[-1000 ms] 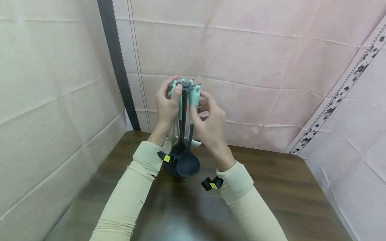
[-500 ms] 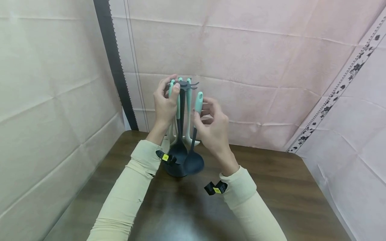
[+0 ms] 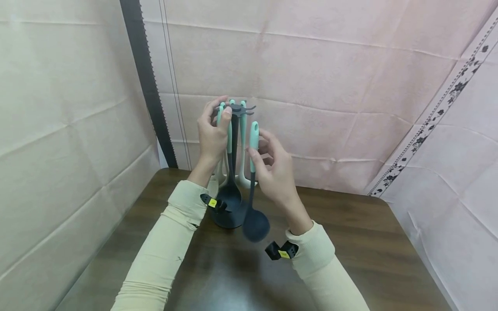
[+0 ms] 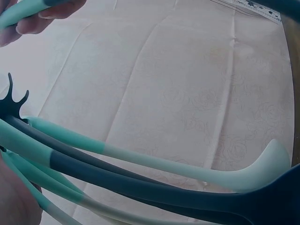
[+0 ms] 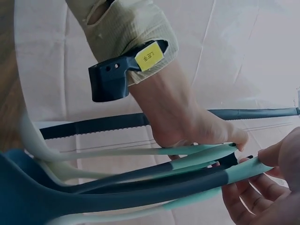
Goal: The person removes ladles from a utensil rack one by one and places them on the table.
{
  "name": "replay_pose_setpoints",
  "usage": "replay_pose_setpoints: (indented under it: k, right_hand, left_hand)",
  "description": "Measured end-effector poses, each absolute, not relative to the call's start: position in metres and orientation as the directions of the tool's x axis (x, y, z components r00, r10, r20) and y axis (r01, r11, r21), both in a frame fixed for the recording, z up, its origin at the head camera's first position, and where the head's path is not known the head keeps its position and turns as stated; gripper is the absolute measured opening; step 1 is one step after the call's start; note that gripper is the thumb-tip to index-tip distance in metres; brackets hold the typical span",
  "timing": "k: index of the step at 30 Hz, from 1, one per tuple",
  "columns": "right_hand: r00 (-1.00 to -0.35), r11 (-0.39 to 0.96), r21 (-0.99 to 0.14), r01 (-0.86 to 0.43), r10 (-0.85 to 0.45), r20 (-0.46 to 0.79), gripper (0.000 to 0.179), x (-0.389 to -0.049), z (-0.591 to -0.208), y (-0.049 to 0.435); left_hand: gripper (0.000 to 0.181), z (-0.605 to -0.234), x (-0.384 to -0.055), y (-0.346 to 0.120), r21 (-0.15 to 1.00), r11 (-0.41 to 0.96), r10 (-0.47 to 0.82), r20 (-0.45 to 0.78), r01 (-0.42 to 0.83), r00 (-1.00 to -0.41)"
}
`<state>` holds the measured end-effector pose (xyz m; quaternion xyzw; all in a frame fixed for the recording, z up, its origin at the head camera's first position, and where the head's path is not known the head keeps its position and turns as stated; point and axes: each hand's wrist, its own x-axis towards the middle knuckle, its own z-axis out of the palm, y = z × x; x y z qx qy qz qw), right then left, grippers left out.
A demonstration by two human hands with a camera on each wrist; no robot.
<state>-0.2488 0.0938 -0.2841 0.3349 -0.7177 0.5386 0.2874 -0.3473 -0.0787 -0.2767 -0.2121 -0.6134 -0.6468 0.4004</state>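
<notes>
I have the right hand (image 3: 274, 166) pinching a dark ladle (image 3: 251, 192) by its teal handle (image 3: 254, 134) — nearly upright, at about four o'clock from the top of the dark utensil stand (image 3: 235, 138). The handle's end is clear of the stand's hooks (image 3: 249, 113), and the bowl (image 3: 256, 225) points to six o'clock, overlapping the base (image 3: 225, 221) in my head view; I can't tell whether they touch. The left hand (image 3: 212, 136) grips the stand's top from nine o'clock, thumb against it. More utensils hang there: a dark-bowled one (image 3: 230, 196) at six o'clock, a pale one (image 3: 243, 179) at five. The stand is on a wooden table (image 3: 330, 242) — pale cloth (image 3: 303, 86) at twelve o'clock behind it.
</notes>
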Motion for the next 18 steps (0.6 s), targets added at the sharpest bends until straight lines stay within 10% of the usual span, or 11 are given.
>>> replay_pose_setpoints:
  k: [18]
  right_hand:
    - [-0.541, 0.326, -0.487, -0.810, -0.096, 0.835, 0.044, -0.253, -0.293, 0.120]
  left_hand:
    - [0.051, -0.273, -0.339, -0.080, 0.627, 0.074, -0.234, 0.767, 0.776, -0.597]
